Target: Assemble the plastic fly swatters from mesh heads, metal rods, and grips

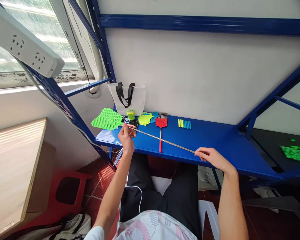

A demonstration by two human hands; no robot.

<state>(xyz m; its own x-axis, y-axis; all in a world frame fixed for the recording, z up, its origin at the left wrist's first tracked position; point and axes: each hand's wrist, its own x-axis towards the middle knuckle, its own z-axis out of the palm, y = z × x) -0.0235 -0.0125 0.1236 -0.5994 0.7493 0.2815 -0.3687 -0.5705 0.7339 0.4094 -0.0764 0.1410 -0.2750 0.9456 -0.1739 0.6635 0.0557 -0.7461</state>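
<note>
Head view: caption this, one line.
Left hand and right hand hold a thin metal rod above a blue steel shelf.

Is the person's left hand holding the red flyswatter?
No, the left hand pinches one end of a thin metal rod, while the red flyswatter lies on the blue shelf.

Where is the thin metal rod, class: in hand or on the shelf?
In hand: the thin metal rod spans from the left hand to the right hand.

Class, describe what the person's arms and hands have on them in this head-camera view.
The left hand and right hand are bare, with no gloves, rings or watch showing. A white sleeve shows at the upper left arm.
</note>
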